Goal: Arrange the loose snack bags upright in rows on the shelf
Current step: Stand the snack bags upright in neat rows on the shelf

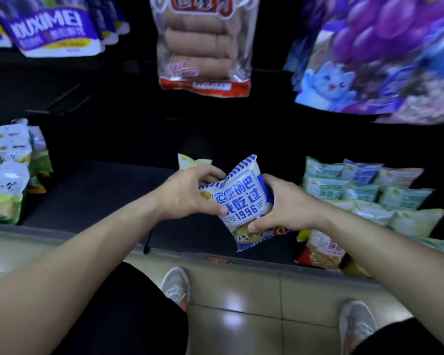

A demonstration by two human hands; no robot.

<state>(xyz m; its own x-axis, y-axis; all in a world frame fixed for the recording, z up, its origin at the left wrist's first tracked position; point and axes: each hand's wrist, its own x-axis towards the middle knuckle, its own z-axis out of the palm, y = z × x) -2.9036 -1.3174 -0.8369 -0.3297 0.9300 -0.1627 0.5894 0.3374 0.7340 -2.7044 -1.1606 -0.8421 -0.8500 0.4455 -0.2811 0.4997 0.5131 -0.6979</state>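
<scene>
The dark shelf (100, 193) lies half bare. My left hand (187, 193) and right hand (285, 203) pinch the blue-and-white snack bag (244, 201) (tilted); I level it, then seat it upright.

The blue-and-white snack bag (244, 201) carries large blue Chinese characters and, below them, the number "1996". A purple bag (49, 26) hanging at the upper left reads "OUXIMEI" (its first letter is partly cut off). Other packaging print is too blurred to read.

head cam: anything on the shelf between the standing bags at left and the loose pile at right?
Mostly bare dark shelf; mid-stretch, both hands hold a blue-and-white snack bag, head view.
</scene>
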